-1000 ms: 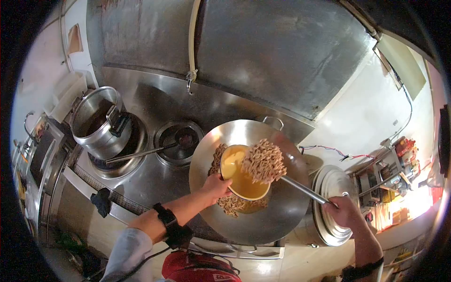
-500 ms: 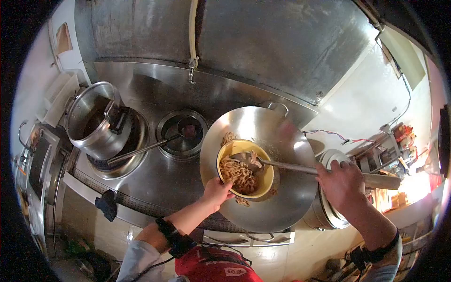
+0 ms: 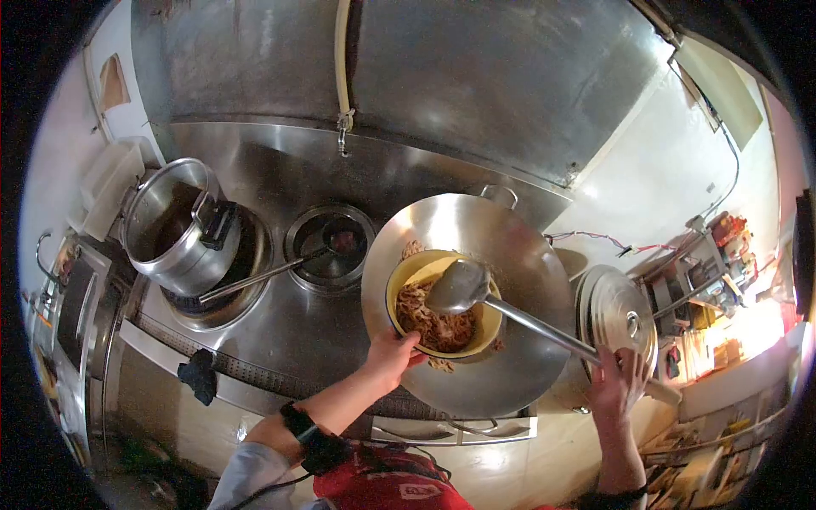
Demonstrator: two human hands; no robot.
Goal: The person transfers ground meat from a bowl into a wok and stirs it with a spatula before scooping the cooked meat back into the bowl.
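Note:
My left hand (image 3: 393, 360) grips the near left rim of a yellow bowl (image 3: 490, 327), fingers closed on its edge. Shredded brown food, like meat or noodles, (image 3: 438, 327) fills the bottom of the bowl. The bowl is over a wide steel wok (image 3: 518, 374), where small bits of the same food lie around it. In my right hand (image 3: 617, 382) is the long handle of a wok spatula (image 3: 459, 287). Its broad metal blade is turned back side up over the bowl and covers part of the food.
A tall metal pot (image 3: 174, 242) stands on a burner at the left. A ladle (image 3: 263, 276) rests with its head in a round well (image 3: 330, 246). Stacked metal lids (image 3: 616, 314) sit right of the wok, and a tap (image 3: 344, 136) hangs at the back.
My right hand has moved down and toward me, swinging the spatula handle lower. The blade has turned over and now shows its back. The bowl stays in nearly the same place.

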